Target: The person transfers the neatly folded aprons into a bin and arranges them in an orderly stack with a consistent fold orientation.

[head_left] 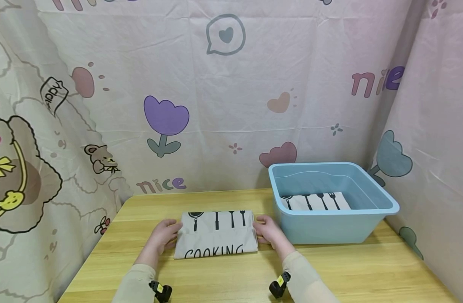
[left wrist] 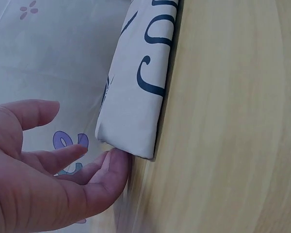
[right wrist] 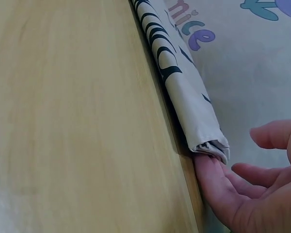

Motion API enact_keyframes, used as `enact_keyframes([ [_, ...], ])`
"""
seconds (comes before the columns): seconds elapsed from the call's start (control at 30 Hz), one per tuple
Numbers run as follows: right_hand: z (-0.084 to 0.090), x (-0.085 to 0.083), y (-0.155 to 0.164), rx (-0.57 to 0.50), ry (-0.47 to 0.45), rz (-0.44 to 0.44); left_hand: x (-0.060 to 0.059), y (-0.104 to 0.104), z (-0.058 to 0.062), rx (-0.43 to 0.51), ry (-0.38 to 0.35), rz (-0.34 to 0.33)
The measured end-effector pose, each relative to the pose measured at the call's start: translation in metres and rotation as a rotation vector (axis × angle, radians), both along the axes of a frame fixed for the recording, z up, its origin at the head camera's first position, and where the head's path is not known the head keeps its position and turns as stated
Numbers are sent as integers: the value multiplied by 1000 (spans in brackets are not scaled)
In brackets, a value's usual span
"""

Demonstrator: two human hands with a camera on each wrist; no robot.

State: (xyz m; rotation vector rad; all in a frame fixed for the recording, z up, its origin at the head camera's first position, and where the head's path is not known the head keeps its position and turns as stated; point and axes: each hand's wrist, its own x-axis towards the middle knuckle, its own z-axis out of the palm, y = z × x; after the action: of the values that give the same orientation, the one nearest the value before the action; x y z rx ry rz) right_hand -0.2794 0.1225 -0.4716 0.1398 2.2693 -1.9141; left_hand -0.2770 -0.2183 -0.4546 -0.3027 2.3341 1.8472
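Observation:
A folded white cloth lies on the wooden table, printed with dark kitchen utensils and the word COOKING. At its left edge is my left hand; in the left wrist view a fingertip reaches under the corner of the cloth, with the thumb raised away from it. My right hand is at the opposite edge. The right wrist view shows its lowest finger tucked beneath the layered end of the cloth, the thumb likewise apart.
A light blue plastic tub stands on the table to the right, close to my right hand. Inside it lies another white cloth with utensil prints. A patterned curtain hangs behind the table and along both sides.

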Motion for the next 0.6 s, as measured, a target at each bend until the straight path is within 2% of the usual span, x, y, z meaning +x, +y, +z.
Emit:
enact_keyframes([
  [0.6, -6, -2, 3, -169, -57, 8, -2, -4, -7, 40, -44, -10],
])
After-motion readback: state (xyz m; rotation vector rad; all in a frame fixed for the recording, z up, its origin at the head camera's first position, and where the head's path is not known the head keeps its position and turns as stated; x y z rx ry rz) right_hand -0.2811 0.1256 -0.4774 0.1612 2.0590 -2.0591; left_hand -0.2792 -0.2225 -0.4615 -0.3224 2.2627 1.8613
